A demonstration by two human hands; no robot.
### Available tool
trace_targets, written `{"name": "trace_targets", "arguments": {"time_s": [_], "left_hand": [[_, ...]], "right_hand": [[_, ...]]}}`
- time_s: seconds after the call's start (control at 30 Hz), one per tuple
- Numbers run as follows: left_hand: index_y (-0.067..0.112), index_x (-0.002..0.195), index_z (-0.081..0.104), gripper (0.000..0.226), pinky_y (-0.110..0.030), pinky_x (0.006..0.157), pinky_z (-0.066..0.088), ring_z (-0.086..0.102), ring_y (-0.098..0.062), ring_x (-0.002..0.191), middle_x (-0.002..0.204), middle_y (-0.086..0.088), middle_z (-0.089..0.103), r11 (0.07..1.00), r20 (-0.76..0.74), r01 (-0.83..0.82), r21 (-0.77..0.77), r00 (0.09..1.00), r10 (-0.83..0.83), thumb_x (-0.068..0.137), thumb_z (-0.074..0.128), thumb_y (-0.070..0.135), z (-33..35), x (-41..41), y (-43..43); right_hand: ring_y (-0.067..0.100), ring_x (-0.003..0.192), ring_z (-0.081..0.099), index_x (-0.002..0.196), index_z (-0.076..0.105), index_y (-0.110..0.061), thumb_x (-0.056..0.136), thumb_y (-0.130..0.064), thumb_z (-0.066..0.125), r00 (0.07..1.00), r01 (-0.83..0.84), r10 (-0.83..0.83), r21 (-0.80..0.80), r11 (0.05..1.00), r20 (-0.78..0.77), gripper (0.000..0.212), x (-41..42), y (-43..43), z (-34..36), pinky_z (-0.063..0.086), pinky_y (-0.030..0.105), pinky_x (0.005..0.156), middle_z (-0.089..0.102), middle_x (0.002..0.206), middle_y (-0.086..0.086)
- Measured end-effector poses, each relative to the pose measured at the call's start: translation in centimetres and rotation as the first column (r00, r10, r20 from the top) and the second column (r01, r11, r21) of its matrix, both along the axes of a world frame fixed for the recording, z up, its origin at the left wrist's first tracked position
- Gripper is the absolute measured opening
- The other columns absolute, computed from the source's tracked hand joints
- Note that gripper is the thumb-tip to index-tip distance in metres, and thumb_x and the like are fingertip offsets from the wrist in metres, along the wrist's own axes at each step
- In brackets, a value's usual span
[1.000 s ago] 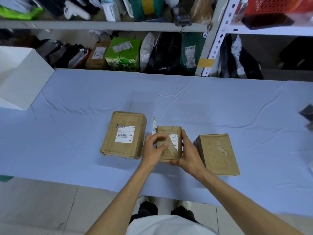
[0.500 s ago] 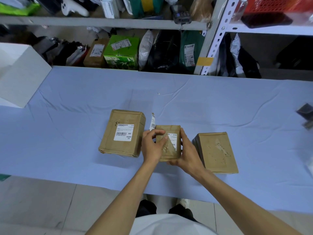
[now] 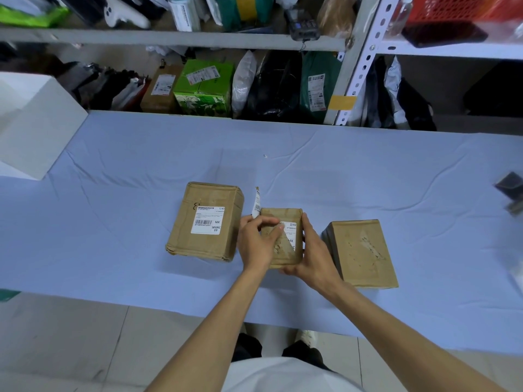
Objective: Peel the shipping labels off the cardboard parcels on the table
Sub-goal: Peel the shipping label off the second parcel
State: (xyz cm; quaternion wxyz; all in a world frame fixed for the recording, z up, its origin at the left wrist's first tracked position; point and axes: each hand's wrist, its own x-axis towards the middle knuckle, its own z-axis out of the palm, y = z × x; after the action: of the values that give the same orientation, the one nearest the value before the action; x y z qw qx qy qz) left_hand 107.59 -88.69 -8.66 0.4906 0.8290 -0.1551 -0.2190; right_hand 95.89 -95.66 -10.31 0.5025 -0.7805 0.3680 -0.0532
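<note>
At a table (image 3: 113, 171) draped in pale blue cloth, a person peels the label (image 3: 291, 236) from the middle parcel (image 3: 283, 219) of three. The left hand (image 3: 259, 244) pinches the freed strip, now drawn further across the box than a second ago, baring more brown cardboard; the right hand (image 3: 314, 250) clasps the parcel's side to steady it. The right parcel (image 3: 362, 251) already shows only torn residue. The left parcel (image 3: 206, 222) keeps its label (image 3: 208, 220) intact, so roughly half the job remains.
</note>
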Motion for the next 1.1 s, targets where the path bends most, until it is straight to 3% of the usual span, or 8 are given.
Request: {"name": "trace_targets", "arguments": {"time_s": [0.3, 0.43, 0.63, 0.9, 1.1], "left_hand": [[0.028, 0.077, 0.072, 0.007, -0.023, 0.08, 0.04, 0.06, -0.01, 0.092, 0.107, 0.008, 0.052, 0.997, 0.036, -0.022, 0.08, 0.999, 0.019, 0.075, 0.078, 0.031, 0.2, -0.24, -0.58], [0.025, 0.081, 0.072, 0.007, -0.021, 0.078, 0.035, 0.056, -0.005, 0.092, 0.11, 0.009, 0.049, 0.994, 0.038, -0.01, 0.11, 0.999, 0.006, 0.078, 0.075, 0.03, 0.43, -0.15, -0.82], [0.021, 0.085, 0.072, 0.009, -0.011, 0.064, 0.026, 0.048, 0.001, 0.085, 0.113, 0.009, 0.045, 0.992, 0.046, 0.02, 0.125, 0.999, -0.026, 0.082, 0.072, 0.029, 0.42, -0.1, -0.85], [0.027, 0.085, 0.069, 0.012, -0.02, 0.076, 0.036, 0.057, -0.008, 0.102, 0.113, 0.008, 0.049, 0.996, 0.025, 0.023, 0.085, 0.999, -0.025, 0.077, 0.076, 0.031, 0.38, -0.07, -0.69], [0.025, 0.086, 0.072, 0.011, -0.018, 0.079, 0.033, 0.051, -0.001, 0.099, 0.118, 0.008, 0.047, 0.993, 0.041, 0.023, 0.118, 0.999, -0.028, 0.078, 0.076, 0.031, 0.53, -0.25, -0.96]], "right_hand": [[0.017, 0.122, 0.049, 0.153, -0.009, -0.034, 0.055, -0.021, 0.09, 1.0, -0.001, 0.001, -0.002, 1.0, 0.002, 0.14, -0.11, 0.0, -0.05, 0.051, 0.043, 0.094, 0.045, 0.138, -0.001], [0.017, 0.12, 0.05, 0.152, -0.011, -0.036, 0.055, -0.021, 0.089, 1.0, 0.003, -0.003, 0.003, 1.0, 0.006, 0.14, -0.11, 0.01, -0.16, 0.052, 0.043, 0.093, 0.046, 0.136, -0.002], [0.017, 0.119, 0.05, 0.153, -0.01, -0.032, 0.055, -0.02, 0.09, 1.0, -0.003, 0.003, 0.001, 1.0, 0.006, 0.141, -0.07, -0.18, -0.2, 0.052, 0.042, 0.093, 0.047, 0.136, 0.0], [0.019, 0.122, 0.049, 0.153, -0.01, -0.034, 0.052, -0.027, 0.089, 1.0, -0.016, 0.016, -0.007, 1.0, 0.008, 0.141, 0.01, -0.3, -0.47, 0.052, 0.044, 0.093, 0.047, 0.137, 0.0], [0.018, 0.118, 0.051, 0.153, -0.012, -0.033, 0.055, -0.026, 0.09, 1.0, -0.019, 0.019, -0.014, 1.0, 0.011, 0.141, -0.08, -0.47, -0.69, 0.053, 0.044, 0.091, 0.048, 0.134, 0.0]]}}
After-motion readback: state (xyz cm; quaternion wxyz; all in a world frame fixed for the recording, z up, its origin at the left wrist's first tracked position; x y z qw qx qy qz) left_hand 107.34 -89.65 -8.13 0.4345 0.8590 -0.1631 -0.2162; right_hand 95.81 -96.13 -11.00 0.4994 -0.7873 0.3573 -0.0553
